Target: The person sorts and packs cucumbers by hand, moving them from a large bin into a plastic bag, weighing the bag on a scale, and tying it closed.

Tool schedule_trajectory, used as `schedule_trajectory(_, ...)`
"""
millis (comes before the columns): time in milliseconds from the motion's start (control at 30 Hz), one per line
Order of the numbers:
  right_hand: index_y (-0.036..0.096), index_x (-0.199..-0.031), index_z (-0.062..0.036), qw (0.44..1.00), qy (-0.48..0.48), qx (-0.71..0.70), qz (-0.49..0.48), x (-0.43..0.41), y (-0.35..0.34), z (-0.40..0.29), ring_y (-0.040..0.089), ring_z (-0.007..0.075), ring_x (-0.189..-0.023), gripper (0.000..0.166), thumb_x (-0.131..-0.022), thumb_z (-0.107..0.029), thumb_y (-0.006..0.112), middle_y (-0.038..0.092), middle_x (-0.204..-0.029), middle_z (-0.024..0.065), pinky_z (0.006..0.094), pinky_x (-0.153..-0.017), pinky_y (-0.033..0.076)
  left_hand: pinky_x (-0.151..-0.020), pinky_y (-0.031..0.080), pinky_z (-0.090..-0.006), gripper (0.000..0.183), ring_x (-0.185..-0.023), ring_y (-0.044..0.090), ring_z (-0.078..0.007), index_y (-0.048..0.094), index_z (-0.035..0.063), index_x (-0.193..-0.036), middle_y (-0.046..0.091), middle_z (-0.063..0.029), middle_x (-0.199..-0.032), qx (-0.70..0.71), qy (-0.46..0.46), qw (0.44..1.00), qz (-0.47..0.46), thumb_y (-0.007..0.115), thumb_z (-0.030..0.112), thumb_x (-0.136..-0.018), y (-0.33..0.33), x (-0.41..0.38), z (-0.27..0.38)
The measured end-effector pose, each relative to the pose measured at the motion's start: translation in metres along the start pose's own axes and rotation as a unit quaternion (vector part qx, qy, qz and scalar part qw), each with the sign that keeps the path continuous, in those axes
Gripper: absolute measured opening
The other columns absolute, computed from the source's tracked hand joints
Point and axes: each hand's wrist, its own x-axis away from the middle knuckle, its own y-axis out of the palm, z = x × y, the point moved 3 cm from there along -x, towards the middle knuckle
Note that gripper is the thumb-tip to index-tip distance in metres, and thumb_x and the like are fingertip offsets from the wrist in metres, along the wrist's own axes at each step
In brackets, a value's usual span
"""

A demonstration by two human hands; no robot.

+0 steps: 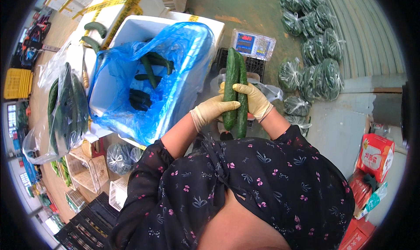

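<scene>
Two long green cucumbers are held upright, side by side, in front of my chest. My left hand [215, 110], in a pale rubber glove, grips the left cucumber [231, 82] with the thumb across its front. Around the right cucumber [242, 118] closes my right hand [254, 100], also gloved, its thumb and fingertips reaching between the two. Beyond them stands a weighing scale [254, 44] with a lit red display. A clear plastic bag [270, 91] lies partly hidden behind my right hand. To the left, a foam box [131, 25] lined with a blue plastic bag [193, 36] contains several cucumbers [149, 71].
Left of the foam box lie a clear bag of cucumbers [70, 115], a wooden-handled knife [85, 76] and two loose cucumbers [95, 29]. Tied bags of cucumbers [320, 79] line the floor by the corrugated wall [370, 36]. Plastic crates [87, 173] stand at lower left.
</scene>
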Motion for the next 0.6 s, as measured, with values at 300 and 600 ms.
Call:
schedule_trajectory(300, 0.055, -0.113, -0.0005, 0.929, -0.316, -0.039, 0.189, 0.076, -0.116, -0.076, 0.058, 0.0228, -0.100, 0.039, -0.079, -0.013, 0.067, 0.060, -0.109, 0.0119, 0.0381, -0.090, 0.047, -0.087, 0.045, -0.0361, 0.059, -0.100, 0.059, -0.0314, 0.058, -0.0049, -0.104, 0.060, -0.0232, -0.106, -0.346, 0.048, 0.832, 0.432, 0.072, 0.043, -0.072, -0.054, -0.020, -0.072)
schedule_trajectory(600, 0.058, -0.106, -0.0014, 0.902, -0.251, 0.264, 0.230, -0.009, -0.143, -0.047, 0.058, 0.0168, -0.093, 0.043, -0.068, -0.004, 0.077, 0.063, -0.102, 0.0065, 0.0304, -0.087, 0.045, -0.080, 0.046, -0.0315, 0.052, -0.086, 0.061, -0.0236, 0.057, -0.0017, -0.111, 0.063, -0.0178, -0.097, -0.427, -0.016, 0.801, 0.420, 0.065, 0.038, -0.078, -0.112, -0.151, -0.072)
